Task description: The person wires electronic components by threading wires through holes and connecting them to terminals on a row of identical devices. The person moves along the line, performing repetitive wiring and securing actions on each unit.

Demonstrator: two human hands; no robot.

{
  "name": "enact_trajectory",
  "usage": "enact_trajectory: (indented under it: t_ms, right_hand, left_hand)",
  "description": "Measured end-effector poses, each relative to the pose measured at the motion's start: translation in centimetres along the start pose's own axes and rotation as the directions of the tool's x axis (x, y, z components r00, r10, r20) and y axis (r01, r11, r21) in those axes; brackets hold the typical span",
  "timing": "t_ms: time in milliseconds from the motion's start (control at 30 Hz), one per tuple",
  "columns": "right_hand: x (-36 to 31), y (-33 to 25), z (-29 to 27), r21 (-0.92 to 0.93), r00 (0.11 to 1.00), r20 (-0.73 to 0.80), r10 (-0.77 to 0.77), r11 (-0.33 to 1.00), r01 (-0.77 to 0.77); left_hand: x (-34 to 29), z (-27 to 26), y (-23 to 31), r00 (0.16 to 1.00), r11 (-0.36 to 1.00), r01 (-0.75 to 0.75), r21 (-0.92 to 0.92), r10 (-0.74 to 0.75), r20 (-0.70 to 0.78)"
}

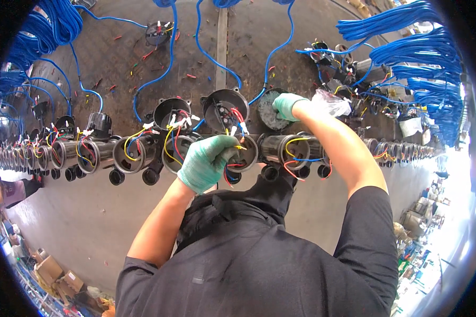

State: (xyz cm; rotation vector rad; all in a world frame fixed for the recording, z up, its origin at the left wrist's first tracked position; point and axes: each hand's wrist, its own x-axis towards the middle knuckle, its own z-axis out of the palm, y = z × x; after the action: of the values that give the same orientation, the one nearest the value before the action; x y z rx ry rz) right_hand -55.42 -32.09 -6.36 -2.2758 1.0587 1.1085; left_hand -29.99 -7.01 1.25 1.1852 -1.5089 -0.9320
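Observation:
My left hand (pixel 205 162), in a pale green glove, is closed with thumb and fingertips pinched on a yellow wire (pixel 241 147) at the mouth of a metal motor housing (pixel 252 156). Red and blue wires hang beside it. Just beyond stands a black round cap (pixel 212 112) with red wires and white connectors inside. My right hand (pixel 287 106), gloved alike, reaches into a round dark bowl (pixel 274 127) of small translucent pieces (pixel 268 107). Its fingers are bent together; whatever lies between the fingertips is hidden.
Similar cylindrical housings (pixel 129 154) with loose wires line the table's near edge. Another black cap (pixel 173 110) sits left of centre. Blue cables (pixel 272 53) cross the brown tabletop (pixel 121 68) from coiled bundles (pixel 407 55). A clear plastic bag (pixel 333 104) lies by my right forearm.

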Motion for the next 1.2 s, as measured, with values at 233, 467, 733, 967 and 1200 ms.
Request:
enact_trajectory:
  t_ms: [233,467,733,967,1200]
  right_hand:
    - [-6.4,-0.6,-2.5,0.007,0.976,-0.215,-0.036,0.999,0.038]
    - [-18.7,-6.8,-3.8,0.533,0.675,-0.727,0.124,0.722,0.442]
    - [-20.6,-19.2,4.5,0.644,0.604,-0.687,0.404,-0.049,0.764]
    - [-18.6,-20.7,5.7,0.594,0.423,-0.757,0.499,0.254,0.763]
    - [-18.5,-20.7,4.7,0.524,0.377,-0.841,0.388,0.413,0.745]
  left_hand:
    - [0.0,0.1,0.1,1.000,1.000,-0.028,-0.014,0.028,-0.012]
    - [-0.1,0.1,-0.6,1.000,0.999,0.011,-0.042,-0.010,0.006]
    - [-0.1,-0.1,-0.4,1.000,1.000,0.010,0.020,-0.010,0.020]
    - [-0.3,-0.2,-0.1,0.999,0.999,0.033,0.011,-0.033,0.034]
    - [-0.3,-0.1,-0.1,0.998,0.999,0.045,0.007,-0.045,0.040]
